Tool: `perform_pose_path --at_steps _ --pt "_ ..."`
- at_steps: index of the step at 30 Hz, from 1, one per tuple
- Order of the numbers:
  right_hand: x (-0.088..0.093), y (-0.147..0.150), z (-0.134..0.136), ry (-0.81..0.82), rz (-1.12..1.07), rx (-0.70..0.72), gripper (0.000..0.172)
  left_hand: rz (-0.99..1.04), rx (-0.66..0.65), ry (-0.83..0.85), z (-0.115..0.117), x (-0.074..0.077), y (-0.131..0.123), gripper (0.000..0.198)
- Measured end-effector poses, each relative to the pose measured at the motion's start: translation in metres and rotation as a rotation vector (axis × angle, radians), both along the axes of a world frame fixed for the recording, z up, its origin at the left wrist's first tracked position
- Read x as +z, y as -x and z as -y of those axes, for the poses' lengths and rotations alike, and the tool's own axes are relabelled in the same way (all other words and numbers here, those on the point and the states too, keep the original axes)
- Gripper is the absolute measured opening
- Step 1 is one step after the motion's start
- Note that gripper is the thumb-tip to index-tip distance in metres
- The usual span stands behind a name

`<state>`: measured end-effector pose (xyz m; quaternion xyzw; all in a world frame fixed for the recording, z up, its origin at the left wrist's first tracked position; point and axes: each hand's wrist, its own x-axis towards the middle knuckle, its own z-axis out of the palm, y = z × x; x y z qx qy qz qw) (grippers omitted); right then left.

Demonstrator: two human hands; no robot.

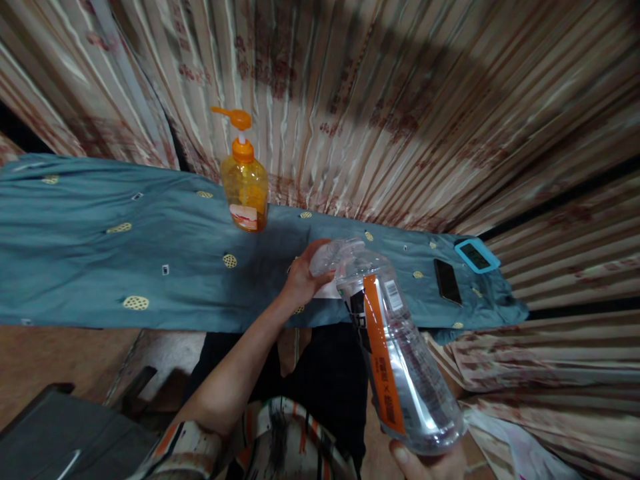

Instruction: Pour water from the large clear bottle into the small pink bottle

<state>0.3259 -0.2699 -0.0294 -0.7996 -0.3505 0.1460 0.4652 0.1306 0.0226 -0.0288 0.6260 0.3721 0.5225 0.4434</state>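
A large clear plastic bottle [400, 353] with an orange, black and silver label is tilted across the front of me, its mouth up and to the left. My right hand [430, 463] grips its base from below; most of that hand is hidden. At the bottle's mouth, my left hand [306, 275] is closed around a clear, thin plastic cup [326, 259]. The cup overlaps the bottle's neck, and I cannot tell whether they touch. Something white and flat [327, 291] lies just under the left hand. No liquid can be made out in the bottle.
An orange pump bottle [245, 190] stands at the back of the narrow, blue-green cloth-covered table [75, 267]. A phone [447, 281] and a light-blue digital clock [477, 256] lie at the right end. A pleated curtain [320, 100] hangs behind. A dark stool [70, 433] is at lower left.
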Motion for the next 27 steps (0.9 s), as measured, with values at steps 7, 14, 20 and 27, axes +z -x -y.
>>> perform_pose_path --at_steps 7,14,20,27 --pt "0.0037 0.0073 -0.0018 -0.014 -0.015 -0.021 0.066 -0.001 -0.007 0.022 -0.001 -0.002 -0.0003 0.061" --pt "0.0042 0.0047 -0.0006 -0.011 -0.012 -0.01 0.062 -0.019 0.004 0.015 -0.0011 0.0001 0.0003 0.06" --pt "0.0016 0.0056 0.0016 -0.01 -0.014 -0.021 0.059 -0.024 0.012 0.011 -0.0014 0.0006 0.0001 0.059" --pt "-0.0009 0.001 0.0035 -0.003 0.009 -0.032 0.066 -0.013 0.008 0.02 -0.0004 0.0005 0.0 0.06"
